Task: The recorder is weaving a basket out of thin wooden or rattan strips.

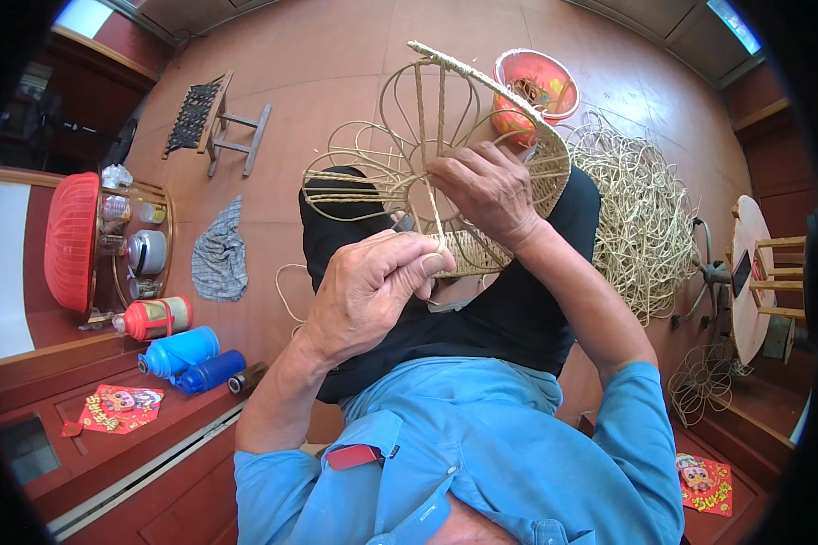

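Observation:
Over my lap stands a wire frame [340, 198] with petal-like loops, some wound with straw cord. Its curved right side [552, 162] is covered in pale woven cord. A pale cord [435, 211] runs taut between my two hands. My left hand [368, 286] is closed, pinching this cord between thumb and forefinger below the middle of the frame. My right hand [489, 189] is closed at the frame's centre, its fingers curled over the wires and the cord's upper end. The fingertips of the right hand are partly hidden.
A big heap of loose straw cord [636, 218] lies right of my knee. Beyond the frame sits a red bucket [559, 82]. A small woven-seat stool [211, 123], a crumpled grey cloth [220, 254] and several flasks [180, 351] are leftward; a round wooden board [750, 282] stands far right.

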Action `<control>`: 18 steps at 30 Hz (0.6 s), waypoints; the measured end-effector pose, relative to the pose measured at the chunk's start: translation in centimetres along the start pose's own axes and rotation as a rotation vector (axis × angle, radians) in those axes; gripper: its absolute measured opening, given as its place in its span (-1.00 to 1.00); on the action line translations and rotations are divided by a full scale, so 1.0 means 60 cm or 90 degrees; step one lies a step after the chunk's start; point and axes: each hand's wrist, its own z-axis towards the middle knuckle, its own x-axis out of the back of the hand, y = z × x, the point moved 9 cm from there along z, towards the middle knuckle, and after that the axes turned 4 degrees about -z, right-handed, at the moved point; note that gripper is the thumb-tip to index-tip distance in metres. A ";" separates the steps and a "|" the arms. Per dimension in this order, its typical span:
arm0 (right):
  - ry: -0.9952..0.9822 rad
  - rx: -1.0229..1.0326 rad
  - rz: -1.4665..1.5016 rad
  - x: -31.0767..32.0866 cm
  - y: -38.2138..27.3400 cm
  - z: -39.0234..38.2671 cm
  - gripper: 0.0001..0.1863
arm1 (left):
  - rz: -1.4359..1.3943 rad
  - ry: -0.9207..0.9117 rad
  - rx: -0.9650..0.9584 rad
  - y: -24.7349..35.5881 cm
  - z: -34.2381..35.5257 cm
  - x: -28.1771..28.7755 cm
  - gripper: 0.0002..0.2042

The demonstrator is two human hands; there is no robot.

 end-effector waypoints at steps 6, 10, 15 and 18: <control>0.002 0.007 0.022 -0.016 0.006 0.003 -0.84 | -0.096 -0.016 0.189 0.010 -0.036 0.038 -0.77; 0.049 0.021 0.034 -0.009 0.017 -0.005 -0.84 | 0.011 0.142 0.188 -0.011 -0.137 0.181 -0.62; 0.051 0.031 0.031 -0.010 0.011 -0.001 -0.86 | 0.159 0.433 0.254 -0.063 -0.341 0.466 -0.54; 0.059 0.029 0.035 -0.011 0.018 -0.007 -0.83 | 0.209 0.776 0.364 -0.073 -0.556 0.656 -0.55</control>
